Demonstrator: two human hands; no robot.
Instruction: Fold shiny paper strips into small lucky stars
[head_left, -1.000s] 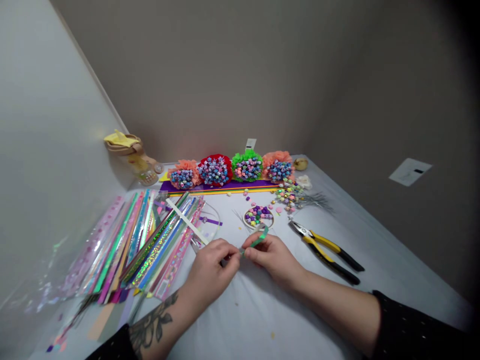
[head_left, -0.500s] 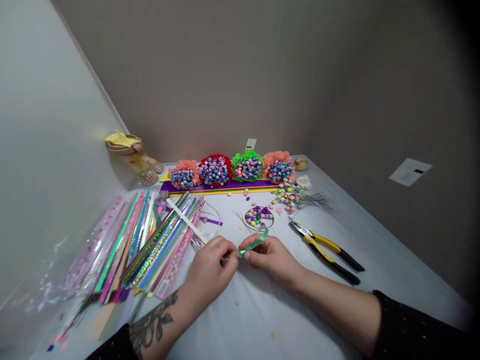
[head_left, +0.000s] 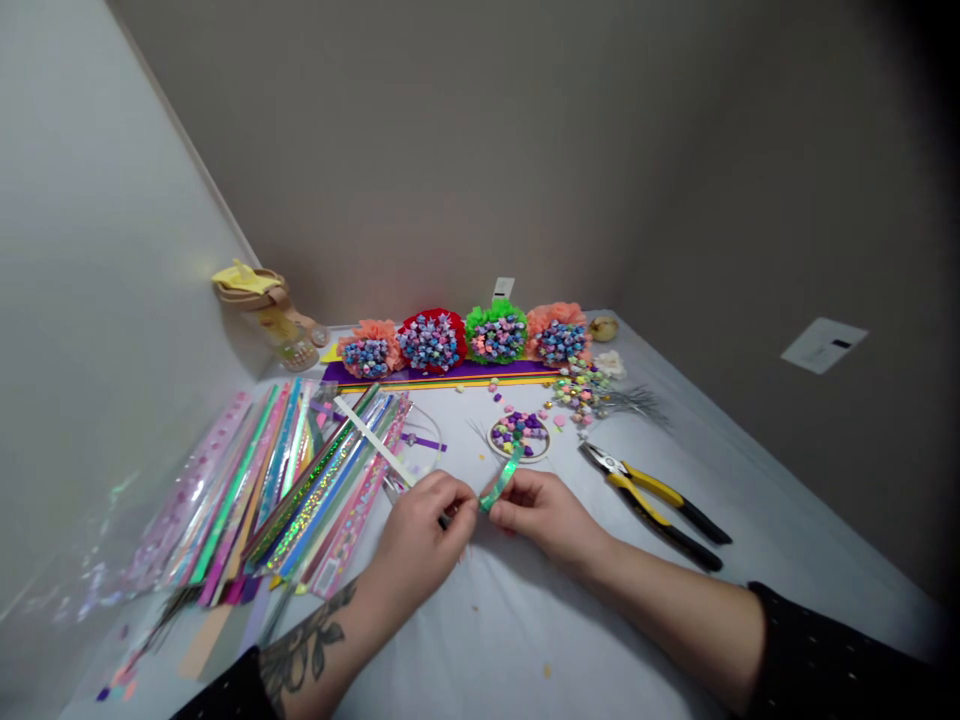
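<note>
A shiny green paper strip curves up from between my two hands, its free end reaching the bowl's near edge. My right hand pinches the strip close to its lower end between thumb and forefinger. My left hand is closed, thumb against forefinger, with its fingertips at the strip's lower end; the exact grip there is hidden. Just beyond the hands sits a small round bowl of folded paper stars, purple, pink and yellow.
Packs of coloured paper strips spread left. Yellow-and-black pliers lie right. Behind are several tissue-paper flowers filled with stars, loose stars, thin wires and a glass jar with a tan strap.
The green strip's free end has swung from leaning right to standing up toward the bowl. Both hands have stayed nearly in place, fingers shifting slightly.
</note>
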